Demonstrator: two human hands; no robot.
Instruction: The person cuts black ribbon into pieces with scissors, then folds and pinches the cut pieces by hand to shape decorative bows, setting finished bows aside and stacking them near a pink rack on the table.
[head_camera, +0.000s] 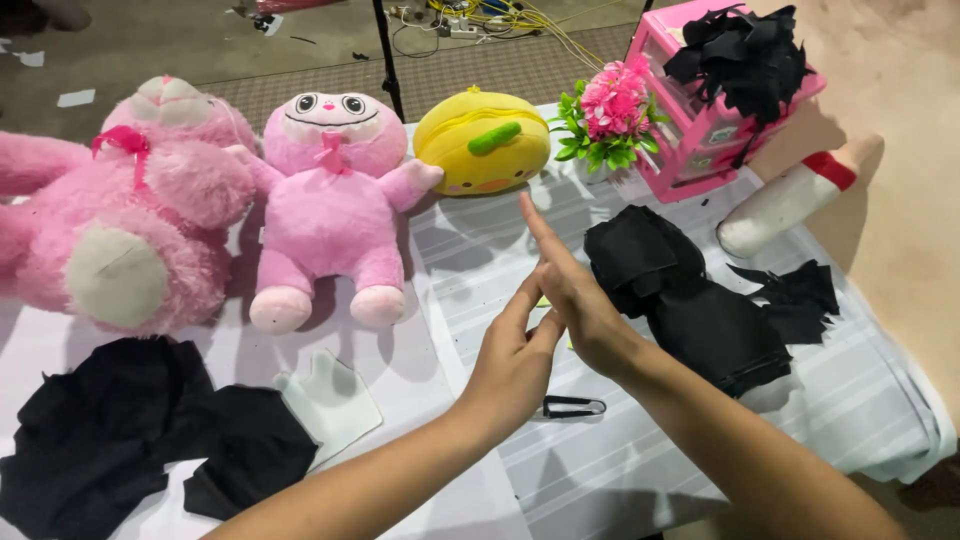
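Hands meet above the white cloth (660, 440): left hand (515, 360) and right hand (575, 300) touching, fingers outstretched, holding nothing.

Bright, even light from above and slightly in front leaves soft shadows under the plush toys (300, 210) and forearms, mild glare on the white tablecloth (470, 260), sharp focus, slight wide-angle stretching at edges.
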